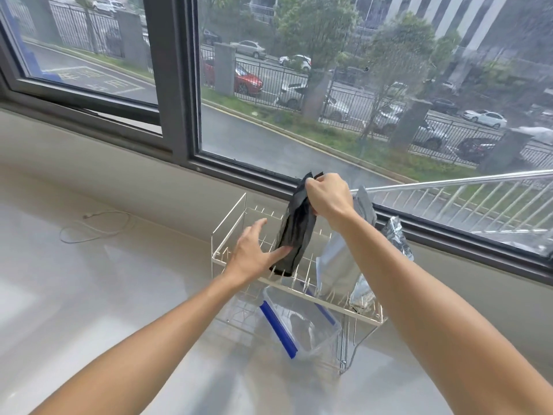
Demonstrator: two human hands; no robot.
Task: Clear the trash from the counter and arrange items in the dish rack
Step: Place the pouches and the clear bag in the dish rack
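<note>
A white wire dish rack point(230, 259) stands on the counter under the window. A black pouch point(296, 232) stands upright in its upper tier. My right hand point(327, 196) pinches the pouch's top edge. My left hand point(254, 253) has its fingers straight and touches the pouch's lower left side. Silver foil pouches point(338, 265) stand in the rack to the right, and another one point(396, 238) leans against the window frame. A clear plastic container with blue clips point(299, 324) lies tilted in the rack's lower tier.
A white cable point(95, 226) lies looped on the pale counter to the left. The dark window frame point(179, 85) runs along the back. A metal rail point(449, 182) shows at the right.
</note>
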